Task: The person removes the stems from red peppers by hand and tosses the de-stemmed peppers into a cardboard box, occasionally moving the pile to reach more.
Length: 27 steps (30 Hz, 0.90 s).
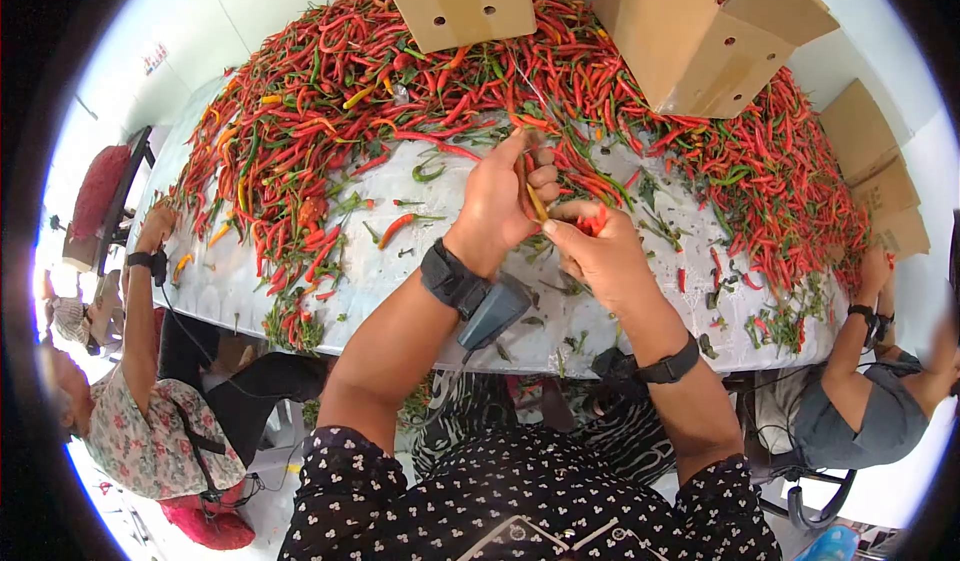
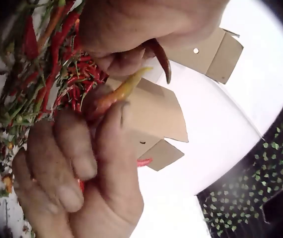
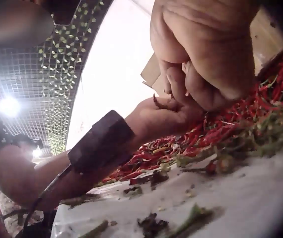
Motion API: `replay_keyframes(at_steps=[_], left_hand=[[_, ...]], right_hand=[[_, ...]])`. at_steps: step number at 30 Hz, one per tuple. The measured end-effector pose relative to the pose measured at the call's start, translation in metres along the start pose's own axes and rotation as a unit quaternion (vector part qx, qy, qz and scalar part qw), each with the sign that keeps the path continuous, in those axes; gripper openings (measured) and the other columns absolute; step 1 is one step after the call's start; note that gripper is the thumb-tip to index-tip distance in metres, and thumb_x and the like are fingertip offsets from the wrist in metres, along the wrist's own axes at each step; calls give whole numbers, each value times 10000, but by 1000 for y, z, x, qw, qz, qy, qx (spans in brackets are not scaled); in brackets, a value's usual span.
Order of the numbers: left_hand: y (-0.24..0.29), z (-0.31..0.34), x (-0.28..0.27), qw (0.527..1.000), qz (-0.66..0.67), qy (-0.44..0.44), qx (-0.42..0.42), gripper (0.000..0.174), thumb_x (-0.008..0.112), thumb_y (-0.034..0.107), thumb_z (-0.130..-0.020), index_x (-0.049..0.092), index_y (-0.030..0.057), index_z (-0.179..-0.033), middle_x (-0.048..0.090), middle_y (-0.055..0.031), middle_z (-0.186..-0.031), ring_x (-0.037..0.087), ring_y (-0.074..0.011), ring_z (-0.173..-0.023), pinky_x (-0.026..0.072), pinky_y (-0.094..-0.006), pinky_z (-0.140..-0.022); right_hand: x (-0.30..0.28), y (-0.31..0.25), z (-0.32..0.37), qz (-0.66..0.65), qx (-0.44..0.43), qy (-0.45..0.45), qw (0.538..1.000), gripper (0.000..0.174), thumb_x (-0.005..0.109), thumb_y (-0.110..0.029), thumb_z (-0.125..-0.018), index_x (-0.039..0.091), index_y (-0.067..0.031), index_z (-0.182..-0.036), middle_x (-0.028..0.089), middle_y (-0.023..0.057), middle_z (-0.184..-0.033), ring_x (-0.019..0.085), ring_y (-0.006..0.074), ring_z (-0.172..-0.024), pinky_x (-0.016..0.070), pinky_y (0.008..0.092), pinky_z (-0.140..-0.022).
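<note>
Above the middle of the table, my left hand point(image 1: 490, 201) grips a dark brownish-red chili pepper point(image 2: 161, 62), whose curved tip sticks out below the fingers in the left wrist view. My right hand point(image 1: 610, 261) is close beside it and pinches a yellow-orange chili pepper point(image 2: 121, 94) between thumb and forefinger, its pale tip pointing at the left hand. Some red chili point(image 1: 598, 223) shows within the right hand's curled fingers. In the right wrist view the right hand point(image 3: 206, 54) overlaps the left and hides most of what both hold.
A large heap of red chilies point(image 1: 330, 91) arcs round the back and sides of the white-covered table point(image 1: 400, 291). Cardboard boxes point(image 1: 460, 6) stand among them. Loose stems and a red chili point(image 1: 398, 227) lie nearer. Other people sit at the left and right ends.
</note>
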<state>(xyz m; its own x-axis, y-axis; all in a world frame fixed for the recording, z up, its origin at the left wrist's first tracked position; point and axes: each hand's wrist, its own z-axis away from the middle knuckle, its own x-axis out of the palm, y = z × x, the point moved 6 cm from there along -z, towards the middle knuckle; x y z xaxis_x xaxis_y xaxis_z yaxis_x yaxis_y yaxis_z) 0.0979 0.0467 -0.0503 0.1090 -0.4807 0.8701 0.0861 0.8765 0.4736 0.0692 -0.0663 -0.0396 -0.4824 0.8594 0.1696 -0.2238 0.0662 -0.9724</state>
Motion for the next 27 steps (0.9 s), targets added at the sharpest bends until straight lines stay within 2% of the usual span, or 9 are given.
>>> replay_keyframes(at_steps=[2, 8, 11, 14, 16, 17, 19, 24, 27], left_hand=[[-5, 2, 7, 999, 10, -36, -2, 169, 391, 220, -922, 466, 70, -907, 468, -38, -720, 433, -127, -562, 387, -256, -489], [-13, 6, 16, 997, -62, 2, 51, 110, 435, 131, -900, 452, 52, -975, 421, -20, -716, 426, -133, -597, 421, -289, -533], [-15, 3, 10, 998, -39, -13, 50, 105, 419, 61, -893, 447, 52, -994, 423, -21, -724, 400, -107, -588, 387, -247, -503], [-4, 2, 4, 999, 3, -6, 41, 124, 394, 31, -893, 451, 60, -1000, 421, -17, -730, 363, -79, -569, 331, -203, -463], [0, 1, 4, 999, -4, -2, 39, 125, 393, 31, -894, 452, 62, -1000, 415, -14, -729, 344, -71, -557, 305, -192, -450], [0, 1, 3, 999, -13, 2, 38, 126, 392, 31, -895, 453, 64, -999, 408, -11, -727, 326, -63, -545, 279, -181, -437], [-1, -1, 0, 999, -16, -1, 38, 115, 398, 41, -896, 454, 66, -993, 404, -8, -723, 327, -64, -538, 280, -184, -433], [3, -1, -2, 998, -38, 11, 39, 71, 423, 75, -898, 458, 73, -959, 389, 8, -699, 327, -61, -523, 267, -180, -415], [3, -5, -4, 998, -18, -53, 19, 52, 423, 72, -888, 460, 94, -918, 445, -8, -702, 337, -73, -487, 263, -202, -390]], right_hand=[[2, 0, -3, 19, -10, 17, 1000, 137, 633, -108, -789, 591, 5, -853, 485, -24, -600, 393, 36, -461, 300, 213, -406], [-14, 3, -13, 48, -38, 88, 994, 115, 597, -114, -832, 539, -24, -791, 448, -37, -579, 347, 37, -417, 260, 195, -382], [-20, 1, -14, 28, -13, 63, 998, 119, 592, -124, -833, 563, -9, -823, 458, -39, -569, 368, 41, -428, 277, 202, -391], [-52, -19, -19, 178, -53, 91, 978, 183, 634, -164, -776, 630, 13, -820, 533, -13, -576, 455, 50, -499, 366, 225, -453], [-79, -39, -26, 358, -123, 152, 913, 191, 644, -165, -749, 646, -2, -848, 600, 50, -608, 545, 130, -529, 431, 278, -516], [-89, -41, -30, 360, -123, 153, 912, 191, 644, -165, -749, 646, -2, -848, 600, 50, -608, 545, 130, -529, 431, 278, -516], [-95, -40, -39, 521, -122, 126, 835, 245, 658, -186, -717, 651, -27, -903, 631, 129, -698, 612, 250, -643, 473, 340, -606], [-79, -26, -58, 625, -129, 100, 764, 237, 652, -178, -691, 634, -22, -869, 609, 180, -746, 597, 318, -727, 463, 377, -666], [-68, -23, -61, 656, -97, 94, 743, 242, 661, -179, -680, 627, -19, -858, 611, 189, -816, 588, 343, -774, 463, 402, -690]])
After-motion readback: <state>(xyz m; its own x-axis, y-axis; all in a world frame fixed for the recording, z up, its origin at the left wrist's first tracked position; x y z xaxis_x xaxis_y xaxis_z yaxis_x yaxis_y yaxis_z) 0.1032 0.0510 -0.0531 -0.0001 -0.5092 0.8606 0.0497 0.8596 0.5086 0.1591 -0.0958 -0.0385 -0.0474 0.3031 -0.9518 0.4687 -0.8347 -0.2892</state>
